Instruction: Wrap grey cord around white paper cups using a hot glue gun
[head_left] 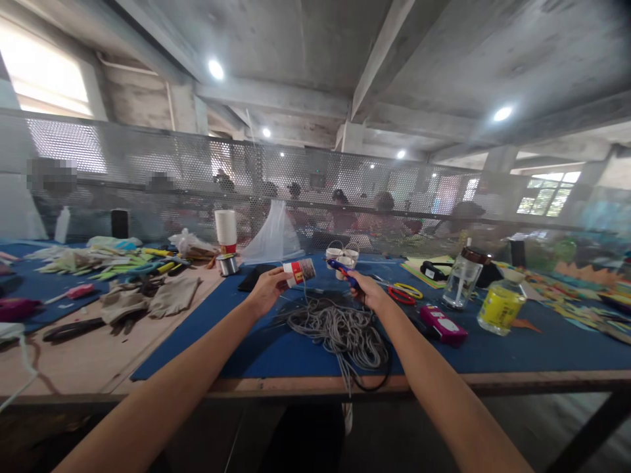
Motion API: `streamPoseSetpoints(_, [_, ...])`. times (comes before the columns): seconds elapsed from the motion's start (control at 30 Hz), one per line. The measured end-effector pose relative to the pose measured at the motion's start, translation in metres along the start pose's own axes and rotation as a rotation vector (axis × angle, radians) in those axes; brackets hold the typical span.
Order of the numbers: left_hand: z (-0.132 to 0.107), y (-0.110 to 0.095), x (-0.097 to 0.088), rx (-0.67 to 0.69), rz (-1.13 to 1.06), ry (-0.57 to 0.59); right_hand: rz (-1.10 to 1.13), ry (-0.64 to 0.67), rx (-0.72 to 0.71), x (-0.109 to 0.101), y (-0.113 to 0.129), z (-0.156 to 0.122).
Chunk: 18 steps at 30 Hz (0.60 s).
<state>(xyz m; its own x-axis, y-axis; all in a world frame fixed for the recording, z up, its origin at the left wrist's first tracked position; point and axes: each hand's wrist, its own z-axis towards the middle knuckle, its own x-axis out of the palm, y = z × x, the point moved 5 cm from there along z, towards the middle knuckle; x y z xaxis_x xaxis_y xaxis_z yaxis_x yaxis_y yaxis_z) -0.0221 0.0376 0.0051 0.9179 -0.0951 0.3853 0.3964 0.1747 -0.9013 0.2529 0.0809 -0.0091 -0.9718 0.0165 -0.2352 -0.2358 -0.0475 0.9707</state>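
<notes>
My left hand [269, 290] is closed around a red and white paper cup [296, 272], tilted on its side, with grey cord wound about one end. My right hand [367, 289] grips a blue glue gun [341, 268], its tip pointing left toward the cup but apart from it. From the cup a strand of cord hangs toward a loose heap of grey cord [345, 332] on the blue mat [197, 348]. Just behind the glue gun stand several small white cups [334, 255] with thin wire-like handles.
Red and yellow scissors [401, 295], a purple box-like item [444, 325], a glass jar with a straw [461, 281] and a yellow-labelled bottle [501, 305] sit right. Leftward are a wire spool [228, 265], stacked paper cups [226, 226] and gloves [173, 297]. A mesh partition [315, 164] stands behind.
</notes>
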Motion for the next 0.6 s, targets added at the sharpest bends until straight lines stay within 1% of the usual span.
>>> streamPoseSetpoints(0.07, [0.000,0.000,-0.001,0.001,0.009,0.006,0.103,0.048,-0.004,0.005,0.005,-0.005])
streamPoseSetpoints(0.2, [-0.001,0.001,-0.002,-0.006,0.046,-0.008,0.424,0.179,-0.054,0.019,0.016,-0.016])
streamPoseSetpoints(0.27, [-0.002,0.001,-0.002,-0.013,0.054,-0.019,0.480,0.212,-0.109,0.025,0.022,-0.022])
streamPoseSetpoints(0.33, [-0.002,0.001,-0.001,-0.019,0.058,-0.022,0.452,0.192,-0.177,0.029,0.028,-0.026])
streamPoseSetpoints(0.5, [-0.004,-0.001,0.002,-0.020,0.066,-0.026,0.292,0.033,-0.357,0.028,0.038,-0.030])
streamPoseSetpoints(0.6, [-0.005,-0.002,0.003,-0.023,0.074,-0.033,0.180,-0.035,-0.439,0.025,0.043,-0.033])
